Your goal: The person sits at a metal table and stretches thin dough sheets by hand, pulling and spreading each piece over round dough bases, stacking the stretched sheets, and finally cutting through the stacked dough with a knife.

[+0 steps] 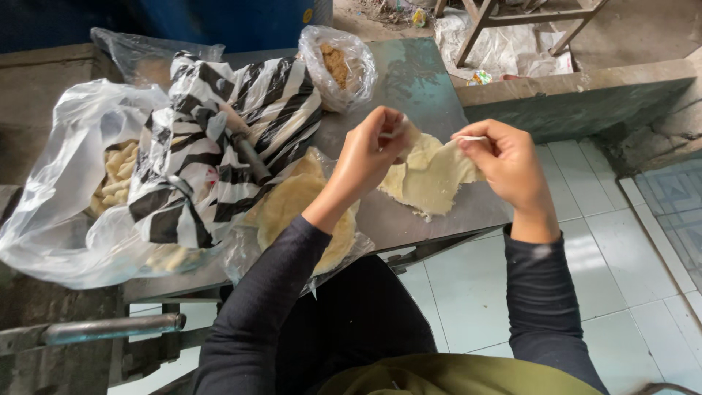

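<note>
**Kid:** What are the hands holding?

**Helper:** Each grip is pinched shut on the top edge of the thin dough sheet [431, 178]. The left hand [365, 157] pinches one corner and the right hand [508, 164] pinches the other.

**Kid:** Is it heavy?

**Helper:** I think it is very light. It looks soft and floppy, and it sags between the hands. It could tear easily, so the edges, held with fingertips, look like the best place to take it.

**Kid:** What does it look like?

**Helper:** Pale yellow, flat and wrinkly, with ragged edges. Its bottom part rests on the grey counter [424, 80].

**Kid:** What else is there?

**Helper:** Left of the sheet lies a stack of round dough sheets [281, 208] in clear plastic. Further left is a black and white striped bag [219, 139], then a big clear bag [58, 197]. Behind the sheet sits a small bag of brown crumbs [338, 67].
</note>
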A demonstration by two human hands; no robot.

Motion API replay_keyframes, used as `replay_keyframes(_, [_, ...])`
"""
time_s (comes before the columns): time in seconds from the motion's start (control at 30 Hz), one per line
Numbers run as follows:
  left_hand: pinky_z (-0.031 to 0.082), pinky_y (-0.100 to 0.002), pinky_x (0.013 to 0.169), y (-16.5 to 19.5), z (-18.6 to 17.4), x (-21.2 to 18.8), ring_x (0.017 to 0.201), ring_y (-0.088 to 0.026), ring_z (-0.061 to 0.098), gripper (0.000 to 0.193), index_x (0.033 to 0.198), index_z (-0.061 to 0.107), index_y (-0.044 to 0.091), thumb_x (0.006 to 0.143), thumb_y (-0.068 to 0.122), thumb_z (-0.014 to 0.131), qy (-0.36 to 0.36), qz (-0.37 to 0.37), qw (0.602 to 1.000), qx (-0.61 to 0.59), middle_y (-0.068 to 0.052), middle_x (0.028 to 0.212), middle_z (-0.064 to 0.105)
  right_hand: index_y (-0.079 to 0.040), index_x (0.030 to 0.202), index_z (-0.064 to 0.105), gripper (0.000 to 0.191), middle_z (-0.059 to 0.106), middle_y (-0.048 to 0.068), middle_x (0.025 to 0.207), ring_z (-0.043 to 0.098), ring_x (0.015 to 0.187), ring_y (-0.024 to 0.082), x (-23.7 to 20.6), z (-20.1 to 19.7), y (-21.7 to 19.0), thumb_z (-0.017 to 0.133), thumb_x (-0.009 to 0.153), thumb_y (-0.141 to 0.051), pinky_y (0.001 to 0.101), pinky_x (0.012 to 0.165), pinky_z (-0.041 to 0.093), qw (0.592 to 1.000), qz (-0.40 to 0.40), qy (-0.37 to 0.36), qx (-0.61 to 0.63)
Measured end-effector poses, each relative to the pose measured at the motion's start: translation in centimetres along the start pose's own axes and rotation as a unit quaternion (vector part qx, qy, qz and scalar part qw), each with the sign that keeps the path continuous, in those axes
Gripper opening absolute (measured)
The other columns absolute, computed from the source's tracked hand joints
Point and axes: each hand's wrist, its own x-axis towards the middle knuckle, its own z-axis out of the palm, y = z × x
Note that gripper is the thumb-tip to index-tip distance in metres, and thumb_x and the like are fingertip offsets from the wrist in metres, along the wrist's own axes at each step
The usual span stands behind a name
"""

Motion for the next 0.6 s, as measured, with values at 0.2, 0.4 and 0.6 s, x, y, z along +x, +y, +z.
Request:
replay_keyframes(0.2, [0.058,-0.037,0.079,-4.2,1.2,0.9,0.094,-0.029,0.072,0.036,0.119,0.059,0.001,0.086,0.003,0.072,-0.024,0.043,0.985,0.163,-0.015,0.112,0.072,0.001,0.103,0.072,0.011,0.071,-0.002,0.086,0.062,0.082,0.003,4.5,1.5,5.9,0.067,0.097,-0.007,0.023,0.073,0.052,0.991,0.028,-0.08,-0.103])
replay_keyframes(0.4, [0.058,-0.035,0.08,-5.5,1.4,2.6,0.091,-0.028,0.074,0.034,0.116,0.06,0.001,0.084,0.007,0.073,-0.023,0.005,0.984,0.177,-0.016,0.107,0.072,0.001,0.101,0.072,0.011,0.07,0.002,0.084,0.06,0.081,0.005,5.1,1.7,7.8,0.069,0.099,-0.01,0.0252,0.072,0.051,0.992,0.035,-0.054,-0.109])
replay_keyframes(0.6, [0.058,-0.034,0.077,-4.8,1.4,2.9,0.084,-0.02,0.073,0.035,0.116,0.06,0.001,0.086,0.01,0.075,-0.035,-0.035,0.988,0.147,-0.012,0.106,0.071,-0.007,0.116,0.072,0.024,0.067,0.009,0.114,0.062,0.109,0.02,4.8,2.2,5.8,0.074,0.092,-0.012,0.037,0.094,0.048,0.937,-0.052,-0.018,-0.346])
